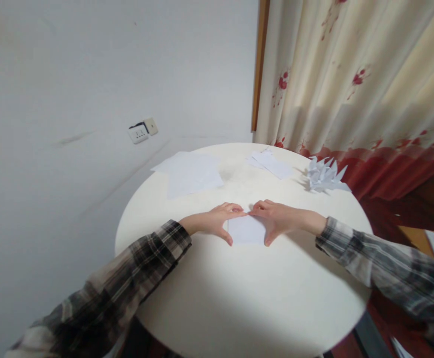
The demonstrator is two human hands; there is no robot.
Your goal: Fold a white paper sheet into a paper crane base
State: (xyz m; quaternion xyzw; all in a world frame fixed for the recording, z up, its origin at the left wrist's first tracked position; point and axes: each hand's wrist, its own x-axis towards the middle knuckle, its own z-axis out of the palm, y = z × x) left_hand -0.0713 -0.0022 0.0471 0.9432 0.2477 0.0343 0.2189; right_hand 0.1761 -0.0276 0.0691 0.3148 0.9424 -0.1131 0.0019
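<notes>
A small white sheet of paper (247,231) lies flat on the round white table (209,308), between my two hands. My left hand (220,219) holds it at the left, its index finger along the far edge and its thumb at the near left corner. From the other side my right hand (274,219) grips the sheet, with fingertips at the far edge and the thumb by the near right corner. Both index fingertips nearly meet at the middle of that far edge. Whether the sheet is folded there is hard to make out.
Larger white sheets (190,174) lie at the table's far left. Smaller paper pieces (271,163) rest at the back. A cluster of folded paper cranes (323,175) stands at the far right. Behind are a wall with a socket (138,133) and a flowered curtain (336,99).
</notes>
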